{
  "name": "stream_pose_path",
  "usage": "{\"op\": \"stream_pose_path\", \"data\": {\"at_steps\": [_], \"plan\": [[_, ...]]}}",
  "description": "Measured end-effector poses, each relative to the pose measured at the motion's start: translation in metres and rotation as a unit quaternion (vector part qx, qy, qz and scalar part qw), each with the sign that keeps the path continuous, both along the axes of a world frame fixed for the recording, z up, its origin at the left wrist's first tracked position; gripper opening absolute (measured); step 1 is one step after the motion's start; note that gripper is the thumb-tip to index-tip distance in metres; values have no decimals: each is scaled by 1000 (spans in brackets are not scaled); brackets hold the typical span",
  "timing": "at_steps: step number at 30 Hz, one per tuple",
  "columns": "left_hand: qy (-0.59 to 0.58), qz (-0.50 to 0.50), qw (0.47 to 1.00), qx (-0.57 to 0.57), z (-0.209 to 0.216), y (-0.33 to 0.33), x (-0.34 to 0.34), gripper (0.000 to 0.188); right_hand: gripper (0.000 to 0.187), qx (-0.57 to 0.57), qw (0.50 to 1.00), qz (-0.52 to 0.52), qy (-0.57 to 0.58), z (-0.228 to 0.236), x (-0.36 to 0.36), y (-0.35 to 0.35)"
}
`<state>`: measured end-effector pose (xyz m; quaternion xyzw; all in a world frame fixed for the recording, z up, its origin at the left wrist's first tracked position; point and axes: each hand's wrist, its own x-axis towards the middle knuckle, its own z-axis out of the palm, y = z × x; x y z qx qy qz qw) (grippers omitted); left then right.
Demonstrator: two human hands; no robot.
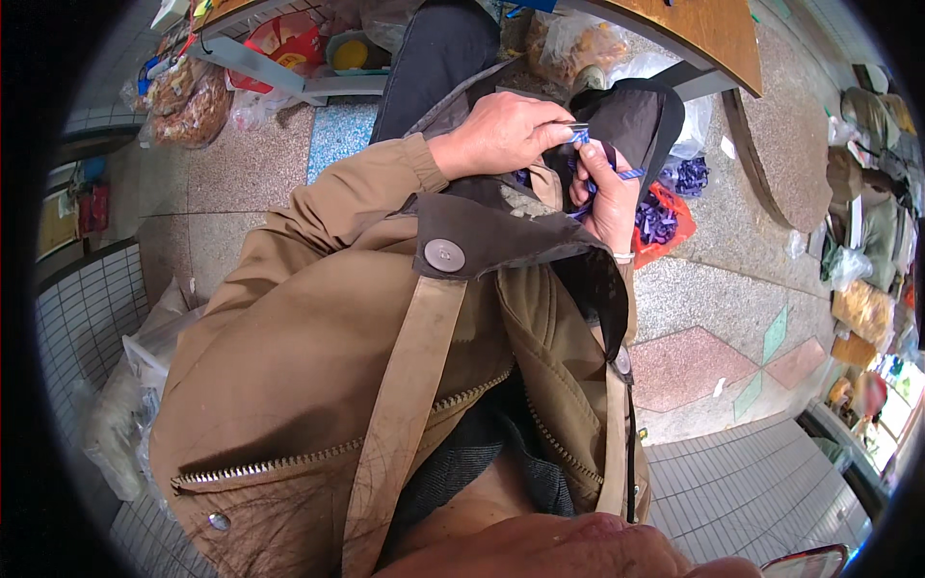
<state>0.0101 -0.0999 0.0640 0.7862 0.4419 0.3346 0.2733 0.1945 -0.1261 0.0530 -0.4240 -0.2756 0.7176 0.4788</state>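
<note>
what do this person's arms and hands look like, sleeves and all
The left hand, bare, shows beyond a loose tan-brown sleeve with a gathered cuff. The right hand, also bare, has a pale band at the wrist; its sleeve is mostly hidden.

Ribbon [631,174] smooth, clothlike — jacket [289,328] matt cloth — red bag [685,225] thin, glossy plastic.
</note>
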Motion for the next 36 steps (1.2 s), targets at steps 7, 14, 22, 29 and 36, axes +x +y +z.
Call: {"op": "stream_pose_path", "data": {"at_steps": [7,14,22,29,36], "plan": [[-141,-20,976,-165,-11,5,2,23,11,66,988,11,-136,-3,-2,-2],[-361,-14,820,-445,18,8,-6,35,11,31,996,48,-73,1,0,0],[-124,-34,971,-200,-4,1,-7,40,16,-75,952,17,296,-15,15,7],[-5,-17,990,-140,4,-2,-4,27,14,-81,943,-2,322,-15,14,9],[-14,-19,992,-124,-3,-3,-1,26,14,-80,946,-4,315,-16,11,8]]}}
